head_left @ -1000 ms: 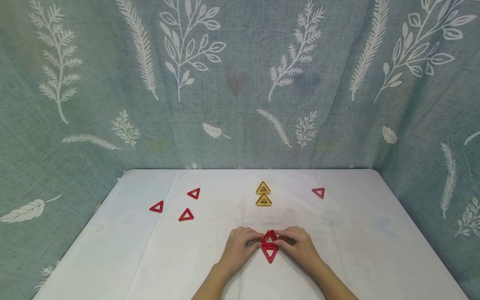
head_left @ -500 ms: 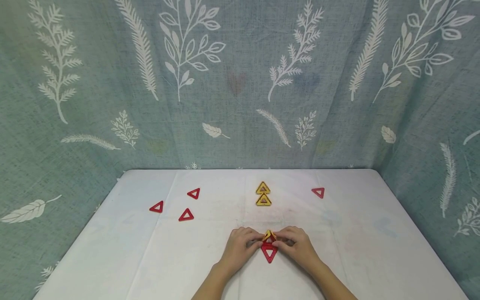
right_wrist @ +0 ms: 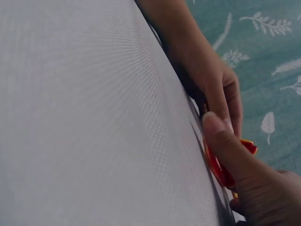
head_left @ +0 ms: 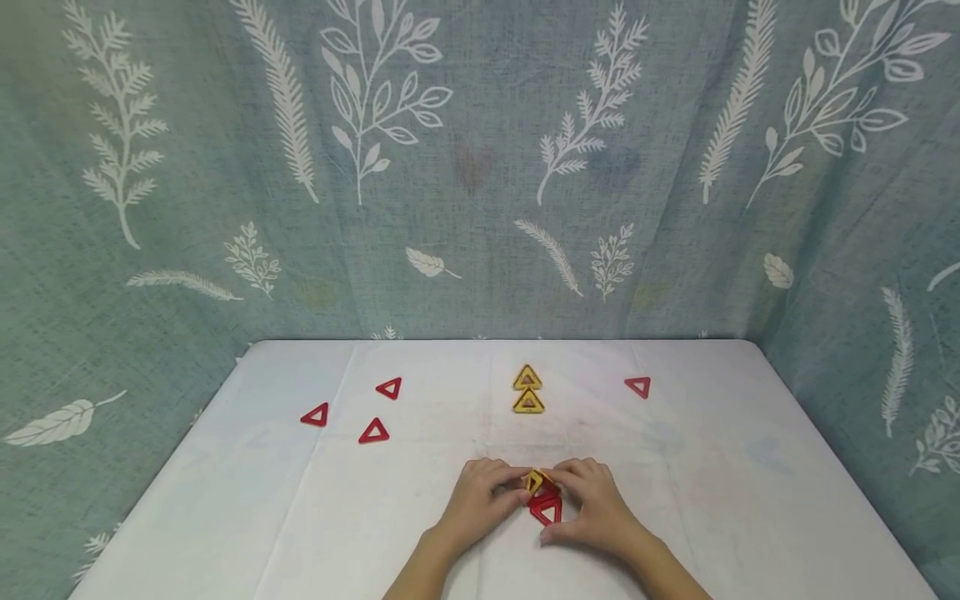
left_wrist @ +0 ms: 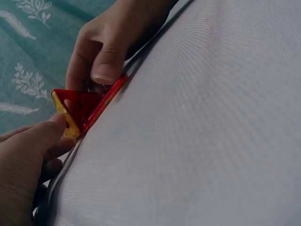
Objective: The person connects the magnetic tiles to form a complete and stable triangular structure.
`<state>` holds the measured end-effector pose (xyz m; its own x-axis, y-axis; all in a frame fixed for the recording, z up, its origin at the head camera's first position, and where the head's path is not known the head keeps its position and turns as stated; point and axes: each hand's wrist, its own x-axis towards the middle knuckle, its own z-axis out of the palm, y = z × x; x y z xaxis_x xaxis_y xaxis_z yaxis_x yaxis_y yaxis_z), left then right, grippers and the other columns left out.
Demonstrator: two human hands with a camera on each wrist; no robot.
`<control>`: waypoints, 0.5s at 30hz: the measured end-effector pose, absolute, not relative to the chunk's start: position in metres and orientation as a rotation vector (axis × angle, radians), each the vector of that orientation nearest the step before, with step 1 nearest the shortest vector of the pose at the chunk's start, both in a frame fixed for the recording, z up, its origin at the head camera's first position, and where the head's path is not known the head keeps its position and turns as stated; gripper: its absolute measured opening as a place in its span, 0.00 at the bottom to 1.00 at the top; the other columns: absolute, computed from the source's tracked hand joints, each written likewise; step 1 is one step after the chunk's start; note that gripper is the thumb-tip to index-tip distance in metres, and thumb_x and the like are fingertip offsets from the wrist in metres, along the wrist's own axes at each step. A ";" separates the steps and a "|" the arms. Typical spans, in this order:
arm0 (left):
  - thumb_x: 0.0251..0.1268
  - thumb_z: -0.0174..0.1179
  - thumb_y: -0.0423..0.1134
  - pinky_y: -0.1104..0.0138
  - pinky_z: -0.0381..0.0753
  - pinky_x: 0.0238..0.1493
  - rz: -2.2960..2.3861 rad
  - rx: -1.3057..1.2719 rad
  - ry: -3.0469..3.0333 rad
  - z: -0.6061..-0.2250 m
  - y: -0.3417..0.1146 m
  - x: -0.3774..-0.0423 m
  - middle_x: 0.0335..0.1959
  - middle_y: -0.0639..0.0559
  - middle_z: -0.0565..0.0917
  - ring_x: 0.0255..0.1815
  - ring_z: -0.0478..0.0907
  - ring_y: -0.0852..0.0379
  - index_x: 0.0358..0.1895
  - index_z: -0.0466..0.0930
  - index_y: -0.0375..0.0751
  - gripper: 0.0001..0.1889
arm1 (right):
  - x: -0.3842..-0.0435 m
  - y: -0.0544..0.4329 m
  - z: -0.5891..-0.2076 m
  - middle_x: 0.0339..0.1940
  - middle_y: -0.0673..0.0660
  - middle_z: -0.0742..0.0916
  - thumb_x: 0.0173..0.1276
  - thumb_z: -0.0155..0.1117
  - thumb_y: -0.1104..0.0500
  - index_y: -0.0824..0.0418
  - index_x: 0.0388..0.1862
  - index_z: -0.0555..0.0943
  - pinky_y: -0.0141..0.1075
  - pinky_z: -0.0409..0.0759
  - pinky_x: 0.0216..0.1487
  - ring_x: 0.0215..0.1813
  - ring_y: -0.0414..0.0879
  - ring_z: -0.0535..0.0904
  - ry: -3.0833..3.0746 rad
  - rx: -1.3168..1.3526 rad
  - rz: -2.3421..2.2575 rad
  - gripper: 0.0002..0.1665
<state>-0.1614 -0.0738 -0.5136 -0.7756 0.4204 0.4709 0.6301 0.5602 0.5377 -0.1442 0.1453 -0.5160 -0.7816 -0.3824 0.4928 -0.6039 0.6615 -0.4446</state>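
- The yellow triangle is pinched by the left hand; whether anything is gripped by the right hand cannot be told.
- At lower centre of the head view, it and the red triangle are best steadied lightly.

The left hand pinches a tilted yellow tile at its fingertips. Just right of these, a red tile adjoins the yellow tile. Above, the right hand points downward, thumb nearest the red tile; contact is indeterminate. Patterned cloth hangs beyond.
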 end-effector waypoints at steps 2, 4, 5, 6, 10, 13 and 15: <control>0.53 0.67 0.46 0.65 0.68 0.47 -1.005 -0.884 -2.513 -0.513 -0.074 -0.161 0.30 0.66 0.82 0.36 0.74 0.67 0.45 0.85 0.52 0.15 | -0.143 0.146 -0.514 0.43 0.42 0.80 0.32 0.74 0.28 0.51 0.51 0.82 0.38 0.66 0.44 0.44 0.36 0.69 -2.548 0.808 0.838 0.47; 0.54 0.67 0.47 0.64 0.68 0.48 -0.985 -0.896 -2.520 -0.513 -0.074 -0.160 0.30 0.66 0.81 0.36 0.73 0.67 0.46 0.85 0.52 0.15 | -0.142 0.147 -0.513 0.45 0.43 0.80 0.32 0.73 0.28 0.51 0.53 0.81 0.39 0.66 0.45 0.45 0.36 0.69 -2.567 0.834 0.841 0.48; 0.54 0.66 0.47 0.64 0.68 0.48 -0.975 -0.902 -2.522 -0.512 -0.074 -0.160 0.31 0.66 0.81 0.36 0.73 0.67 0.47 0.85 0.52 0.15 | -0.142 0.147 -0.512 0.45 0.43 0.79 0.33 0.74 0.29 0.51 0.54 0.80 0.39 0.66 0.46 0.45 0.37 0.68 -2.575 0.843 0.850 0.48; 0.54 0.66 0.48 0.64 0.68 0.48 -0.966 -0.906 -2.526 -0.512 -0.075 -0.160 0.32 0.66 0.80 0.37 0.72 0.66 0.47 0.84 0.53 0.16 | -0.142 0.148 -0.512 0.46 0.43 0.79 0.34 0.74 0.30 0.51 0.55 0.80 0.40 0.66 0.46 0.45 0.37 0.68 -2.581 0.851 0.864 0.48; 0.54 0.66 0.51 0.63 0.68 0.49 -0.955 -0.927 -2.534 -0.512 -0.075 -0.160 0.39 0.63 0.78 0.42 0.70 0.65 0.48 0.84 0.54 0.17 | -0.143 0.151 -0.511 0.47 0.44 0.78 0.36 0.75 0.32 0.52 0.58 0.79 0.39 0.66 0.46 0.45 0.36 0.66 -2.608 0.879 0.899 0.48; 0.53 0.66 0.53 0.62 0.68 0.50 -0.961 -0.939 -2.542 -0.512 -0.076 -0.160 0.44 0.63 0.79 0.46 0.71 0.64 0.48 0.83 0.53 0.19 | -0.146 0.154 -0.510 0.46 0.44 0.78 0.38 0.76 0.35 0.54 0.57 0.79 0.38 0.67 0.45 0.45 0.37 0.66 -2.613 0.905 0.920 0.47; 0.51 0.67 0.54 0.62 0.67 0.51 -0.970 -0.947 -2.551 -0.512 -0.076 -0.160 0.45 0.64 0.81 0.47 0.73 0.64 0.50 0.82 0.52 0.22 | -0.147 0.157 -0.509 0.45 0.45 0.79 0.39 0.77 0.37 0.55 0.56 0.80 0.38 0.68 0.45 0.45 0.38 0.68 -2.618 0.918 0.936 0.45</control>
<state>-0.1605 -0.0757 -0.5122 -0.7567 0.4857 0.4375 0.6537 0.5665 0.5017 -0.1474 0.1574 -0.5087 -0.7828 -0.4868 0.3876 -0.6222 0.6034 -0.4988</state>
